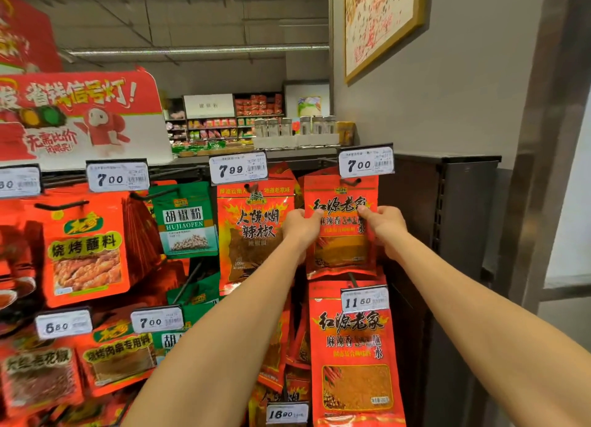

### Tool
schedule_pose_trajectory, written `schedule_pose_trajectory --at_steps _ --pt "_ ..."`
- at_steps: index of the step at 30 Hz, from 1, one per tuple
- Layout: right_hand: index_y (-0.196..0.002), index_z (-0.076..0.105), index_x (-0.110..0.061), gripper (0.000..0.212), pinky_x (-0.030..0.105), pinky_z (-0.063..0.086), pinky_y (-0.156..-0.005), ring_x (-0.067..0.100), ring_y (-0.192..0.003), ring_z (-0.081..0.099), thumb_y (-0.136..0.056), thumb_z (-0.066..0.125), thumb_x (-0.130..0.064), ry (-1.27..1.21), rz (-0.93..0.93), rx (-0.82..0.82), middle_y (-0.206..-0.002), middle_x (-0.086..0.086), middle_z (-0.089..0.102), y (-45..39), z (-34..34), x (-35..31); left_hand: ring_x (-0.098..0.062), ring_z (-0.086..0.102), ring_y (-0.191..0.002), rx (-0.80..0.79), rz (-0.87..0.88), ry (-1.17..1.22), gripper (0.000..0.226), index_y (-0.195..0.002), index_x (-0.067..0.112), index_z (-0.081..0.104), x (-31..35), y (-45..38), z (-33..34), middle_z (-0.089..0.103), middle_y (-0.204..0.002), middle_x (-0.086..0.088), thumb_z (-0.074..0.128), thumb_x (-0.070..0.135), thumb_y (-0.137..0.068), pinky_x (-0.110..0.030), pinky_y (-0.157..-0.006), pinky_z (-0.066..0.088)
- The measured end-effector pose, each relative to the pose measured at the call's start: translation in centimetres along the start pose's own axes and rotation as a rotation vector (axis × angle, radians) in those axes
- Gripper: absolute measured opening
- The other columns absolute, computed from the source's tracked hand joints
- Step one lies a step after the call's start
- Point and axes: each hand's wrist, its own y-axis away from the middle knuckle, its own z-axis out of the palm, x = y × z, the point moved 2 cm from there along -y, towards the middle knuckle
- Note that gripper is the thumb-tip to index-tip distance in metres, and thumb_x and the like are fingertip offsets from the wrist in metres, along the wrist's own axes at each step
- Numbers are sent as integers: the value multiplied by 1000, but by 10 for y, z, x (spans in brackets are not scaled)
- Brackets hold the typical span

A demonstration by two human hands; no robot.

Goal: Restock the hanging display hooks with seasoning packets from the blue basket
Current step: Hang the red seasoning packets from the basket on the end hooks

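Head view. Both hands grasp one red seasoning packet [341, 231] by its side edges: the left hand [300, 226] pinches the left edge with the thumb across the front, and the right hand [385, 226] pinches the right edge the same way. The packet hangs with its punched slot at the hook [351, 181] directly above the hands, just beneath the price tag reading 7.00 [366, 163]. Whether the slot is fully seated on the hook cannot be told. The blue basket is not in view.

Risks, as a judgement: if the hands let go before the slot is threaded over the hook tip, the packet would likely drop past the larger red packet [355, 359] below the hands. A sideways pull could tear the slot or skew the packet against the chilli packet [252, 231] just left of the left hand, which that hand partly overlaps. Pushing hard could also knock the price tag askew.

Counts: two hands; one packet held; one packet face visible on the hook below the hands, under a tag reading 11.60 [364, 299]; one green pepper packet [187, 223] further left of the hands in the upper row; eight price tags legible or partly so. Packets stacked behind each front one cannot be counted.
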Motion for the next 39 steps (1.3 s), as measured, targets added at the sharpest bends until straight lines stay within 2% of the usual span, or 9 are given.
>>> schedule_pose_trajectory --at_steps 2,5,8,10,17,24,32,36,39 --pt "-100 72 -19 36 41 57 -84 23 -92 70 -91 66 -53 36 -44 37 -100 2 76 9 -7 4 -21 64 -85 -82 29 -5 24 -92 20 68 -2 5 -11 70 -86 3 62 42 -97 -30 -73 50" --pt "-116 72 -20 40 36 52 -93 21 -108 67 -90 65 -50 122 -148 154 -112 0 74 31 -21 2 -27 68 -108 -168 56 -14 37 -126 15 65 -7 16 -31 72 -117 -6 65 36 -95 -44 -101 53" --pt "-94 76 -25 17 42 61 -81 19 -87 74 -89 63 -37 6 -177 159 -85 -4 77 65 -27 -1 -18 72 -90 -200 136 29 25 -119 15 69 -10 40 -55 74 -102 0 65 24 -96 -34 -87 56" --pt "-82 74 -23 15 34 61 -62 21 -71 75 -91 63 -27 -83 -168 95 -74 1 76 96 -26 -4 -16 75 -84 -226 177 47 10 -103 21 72 -13 61 -74 75 -97 1 63 22 -97 -34 -81 56" --pt "-82 71 -9 17 22 50 -42 21 -49 66 -94 60 -15 -198 -49 -11 -64 10 70 212 -7 20 -13 69 -64 -392 72 214 15 -90 14 72 -64 140 -137 76 -76 -2 60 18 -99 -27 -60 54" --pt "-84 67 -7 19 23 48 -40 19 -44 61 -98 56 -13 -196 230 -78 -59 9 66 287 32 94 -12 66 -59 -350 -195 231 18 -91 11 72 -162 193 -201 75 -74 -3 57 14 -101 -20 -52 54" --pt "-82 64 -5 20 25 44 -39 24 -43 58 -97 53 -12 -64 528 -293 -56 11 63 344 94 210 -10 62 -51 -118 -618 139 19 -91 8 70 -301 271 -243 71 -70 -3 54 8 -101 -21 -48 47" --pt "-72 62 -9 26 22 40 -38 16 -36 53 -95 52 -10 -1 708 -382 -49 5 60 386 131 269 -15 58 -55 -24 -845 99 19 -90 9 67 -364 319 -253 67 -70 -5 52 10 -102 -24 -53 44" --pt "-73 63 -11 27 25 41 -44 22 -44 54 -97 51 -11 95 787 -461 -53 6 62 423 152 311 -8 59 -46 35 -984 78 19 -85 13 68 -410 352 -265 68 -64 0 57 10 -100 -22 -48 46"
